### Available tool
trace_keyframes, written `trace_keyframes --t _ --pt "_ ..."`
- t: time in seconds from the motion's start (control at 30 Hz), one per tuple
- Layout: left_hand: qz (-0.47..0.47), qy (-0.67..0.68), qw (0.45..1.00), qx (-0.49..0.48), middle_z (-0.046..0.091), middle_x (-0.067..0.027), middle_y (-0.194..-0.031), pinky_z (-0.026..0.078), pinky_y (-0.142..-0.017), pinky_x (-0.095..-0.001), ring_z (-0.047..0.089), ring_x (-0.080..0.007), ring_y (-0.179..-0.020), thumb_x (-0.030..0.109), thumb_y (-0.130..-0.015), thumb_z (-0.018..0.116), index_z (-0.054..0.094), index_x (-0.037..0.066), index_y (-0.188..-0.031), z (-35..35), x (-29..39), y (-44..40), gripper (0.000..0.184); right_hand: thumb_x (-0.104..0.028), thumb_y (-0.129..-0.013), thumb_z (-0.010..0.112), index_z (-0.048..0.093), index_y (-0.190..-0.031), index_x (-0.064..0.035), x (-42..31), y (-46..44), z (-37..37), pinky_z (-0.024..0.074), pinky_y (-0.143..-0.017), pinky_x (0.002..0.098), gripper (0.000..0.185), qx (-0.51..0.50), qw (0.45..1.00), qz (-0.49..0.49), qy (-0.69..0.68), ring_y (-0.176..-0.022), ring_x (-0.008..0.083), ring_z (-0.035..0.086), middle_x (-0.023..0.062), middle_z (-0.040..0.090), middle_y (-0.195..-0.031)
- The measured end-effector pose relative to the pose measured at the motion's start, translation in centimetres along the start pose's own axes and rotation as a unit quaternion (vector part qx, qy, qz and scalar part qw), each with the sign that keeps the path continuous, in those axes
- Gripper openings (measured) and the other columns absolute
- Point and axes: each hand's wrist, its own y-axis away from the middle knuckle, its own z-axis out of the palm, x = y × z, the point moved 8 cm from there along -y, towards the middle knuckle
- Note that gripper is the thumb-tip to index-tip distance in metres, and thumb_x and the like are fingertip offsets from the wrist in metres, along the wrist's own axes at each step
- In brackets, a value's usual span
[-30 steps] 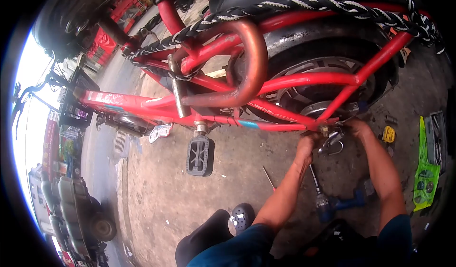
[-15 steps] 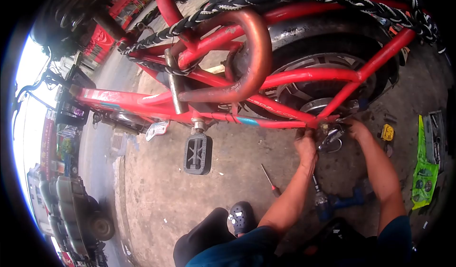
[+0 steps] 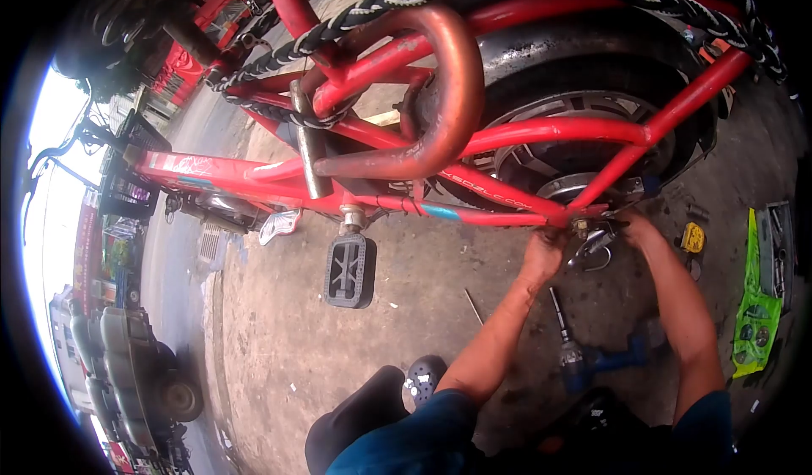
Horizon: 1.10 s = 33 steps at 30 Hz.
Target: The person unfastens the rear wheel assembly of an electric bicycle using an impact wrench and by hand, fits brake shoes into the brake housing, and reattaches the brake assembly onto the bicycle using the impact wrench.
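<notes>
My left hand (image 3: 545, 252) is up against the red bike frame (image 3: 499, 219) at its lower rear corner, beside the axle nut (image 3: 581, 226). Its fingers are mostly hidden under the tube. On the other side of that corner, my right hand (image 3: 636, 228) reaches in close to the rear wheel (image 3: 584, 111), fingertips out of sight. Between the two hands hangs a shiny metal part with a wire-like loop (image 3: 597, 252). Whether either hand grips anything is hidden. A thick copper-coloured U-lock (image 3: 461, 94) hangs on the frame above a black pedal (image 3: 348, 272).
A blue power drill (image 3: 584, 363) with a long socket lies between my forearms. A screwdriver shaft (image 3: 474, 306) shows beside my left arm. To the right are a yellow tape-measure-like object (image 3: 693, 237), a green packet (image 3: 755, 323) and a grey tool case (image 3: 776, 247). A three-wheeler (image 3: 139, 356) stands at left.
My left forearm has swung a little left, now covering the screwdriver's handle and uncovering the drill's socket. My right hand stays about the same place. The view has shifted slightly.
</notes>
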Motion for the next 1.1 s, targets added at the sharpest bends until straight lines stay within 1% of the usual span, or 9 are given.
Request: trace_keyframes --t 0.27,0.47,0.6,0.73,0.87,0.93,0.97,1.0,1.1 --pt "0.006 -0.178 0.977 -0.115 0.067 -0.0102 -0.085 0.048 -0.077 -0.0350 0.064 -0.0215 -0.083 0.007 -0.082 0.063 0.068 0.000 -0.094 0.1 -0.4 0.1 0.015 -0.010 -0.080 0.068 0.054 -0.125 -0.0011 -2.5 0.9 1.6 0.0512 -0.080 0.0275 0.048 0.042 0.994 -0.004 0.102 -0.093 0.0151 0.063 0.0078 0.065 -0.109" --pt "-0.123 0.293 0.948 0.010 0.066 -0.0091 -0.097 0.047 -0.080 -0.0278 0.060 -0.0159 -0.089 0.006 -0.086 0.062 0.063 -0.005 -0.109 -0.4 -0.6 2.2 0.025 -0.015 -0.084 0.063 0.053 -0.126 0.0000 2.6 3.7 -0.9 0.0478 -0.086 0.0306 0.046 0.065 0.982 0.019 -0.175 -0.100 0.0161 0.060 0.0087 0.062 -0.117" --pt "-0.158 0.259 0.953 0.015 0.064 -0.0105 -0.102 0.049 -0.081 -0.0283 0.061 -0.0163 -0.090 0.005 -0.088 0.061 0.054 -0.010 -0.118 0.8 -2.5 2.3 0.035 -0.028 -0.087 0.060 0.055 -0.124 0.0006 1.5 11.8 -11.4 0.0451 -0.088 0.0333 0.046 0.295 0.930 0.074 0.206 -0.099 0.0202 0.060 0.0126 0.062 -0.115" --pt "-0.139 0.190 0.970 0.061 0.063 -0.0100 -0.103 0.048 -0.078 -0.0264 0.060 -0.0148 -0.087 0.009 -0.088 0.061 0.054 -0.009 -0.117 -0.3 -2.4 2.9 0.035 -0.060 -0.089 0.050 0.058 -0.119 0.0007 4.7 13.3 -6.3 0.0457 -0.087 0.0325 0.068 0.118 0.940 0.260 0.185 -0.101 0.0216 0.060 0.0147 0.064 -0.109" --pt "-0.144 0.139 0.974 0.107 0.063 -0.0101 -0.088 0.049 -0.068 -0.0273 0.060 -0.0153 -0.073 0.014 -0.089 0.062 0.059 -0.007 -0.111 -1.2 -2.6 4.7 0.031 -0.073 -0.085 0.039 0.058 -0.117 0.0018 0.9 15.4 -3.8 0.0492 -0.080 0.0348 0.083 0.006 0.957 0.198 0.213 -0.090 0.0239 0.065 0.0165 0.067 -0.099" --pt "-0.200 0.158 0.960 0.113 0.063 -0.0113 -0.078 0.050 -0.062 -0.0296 0.060 -0.0171 -0.065 0.017 -0.088 0.063 0.059 -0.007 -0.107 -1.6 -4.8 6.6 0.031 -0.071 -0.086 0.040 0.052 -0.126 0.0023 -2.7 17.8 -1.8 0.0454 -0.090 0.0379 0.084 -0.190 0.952 0.209 -0.114 -0.110 0.0261 0.058 0.0173 0.063 -0.113" --pt "-0.173 0.149 0.965 0.129 0.061 -0.0117 -0.069 0.048 -0.056 -0.0307 0.058 -0.0175 -0.057 0.022 -0.089 0.061 0.060 -0.007 -0.099 -2.0 -5.4 7.3 0.031 -0.066 -0.087 0.044 0.052 -0.127 0.0015 -2.5 17.6 -5.3 0.0458 -0.089 0.0367 0.078 -0.017 0.959 0.201 0.199 -0.111 0.0259 0.058 0.0184 0.062 -0.115" --pt "-0.191 0.156 0.961 0.128 0.060 -0.0117 -0.069 0.048 -0.055 -0.0306 0.057 -0.0172 -0.057 0.023 -0.090 0.060 0.059 -0.007 -0.097 -2.3 -5.3 8.0 0.031 -0.060 -0.088 0.048 0.052 -0.127 0.0007 -4.9 18.0 -7.4 0.0461 -0.089 0.0355 0.073 0.159 0.844 0.169 0.484 -0.111 0.0258 0.057 0.0195 0.060 -0.117" --pt "-0.225 0.140 0.956 0.127 0.060 -0.0121 -0.072 0.046 -0.052 -0.0292 0.055 -0.0164 -0.054 0.026 -0.093 0.055 0.057 -0.006 -0.093 -3.5 -5.7 8.9 0.033 -0.053 -0.089 0.053 0.053 -0.127 -0.0008 -11.0 18.7 -5.9 0.0460 -0.087 0.0310 0.065 0.199 0.947 -0.020 0.250 -0.107 0.0219 0.058 0.0183 0.060 -0.117"
